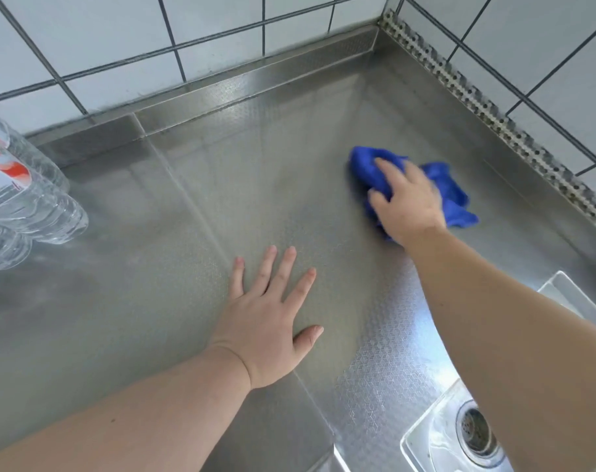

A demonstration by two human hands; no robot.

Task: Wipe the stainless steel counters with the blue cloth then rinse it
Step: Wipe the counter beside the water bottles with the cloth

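Bottles of water, clear plastic with red-and-white labels, crowd the left edge of the frame, standing on the smooth part of the stainless steel counter. They stay well apart from the wiping, but any pass toward the left would have to go round them or they would need lifting first.

Low in the centre, the left hand lies flat on the patterned steel, fingers straight and spread, thumb out to the side. It holds nothing; I judge it serves as a brace, and it ought to shift before the cloth comes that way.

Right of centre, the right hand presses down on the bunched blue cloth, fingers curled over its folds. The cloth sits on the counter toward the tiled corner in the upper right. Motion blur suggests a wipe in progress. Doing this well probably means overlapping strokes, firm even pressure, and pushing right into the seam under the wall trim.

At the lower right, the sink with its drain lies near for rinsing.
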